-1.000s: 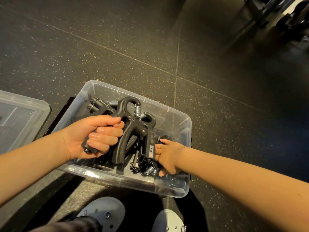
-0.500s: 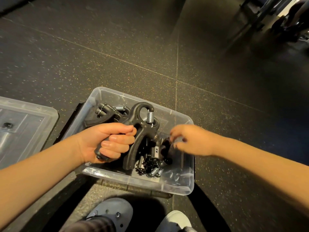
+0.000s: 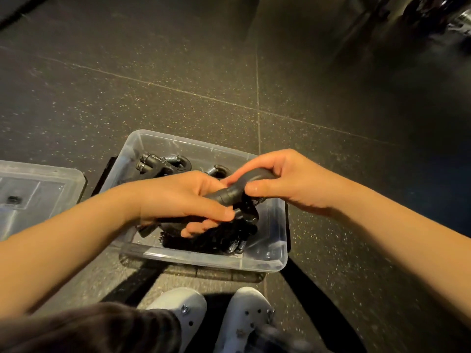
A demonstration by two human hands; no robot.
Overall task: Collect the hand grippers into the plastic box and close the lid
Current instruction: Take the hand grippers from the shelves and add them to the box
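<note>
gripped one black hand gripper (image 3: 229,196) just above the plastic box (image 3: 193,258), over its right half. curled the left hand (image 3: 183,200) round the lower handle and pinched the upper handle between thumb and fingers of the right hand (image 3: 288,182). found more hand grippers inside the box: one (image 3: 163,165) tucked against the far-left corner, a dark heap (image 3: 219,238) toward the near wall, with springs poking out at its near-right side. saw bare plastic along the far and right walls of the box. saw the box open-topped, with the clear lid (image 3: 38,194) flat on the floor just left of the box, apart from its left wall. had wide dark speckled floor (image 3: 178,72) beyond the far rim. kept two white shoes (image 3: 186,309) close to the near wall.
</note>
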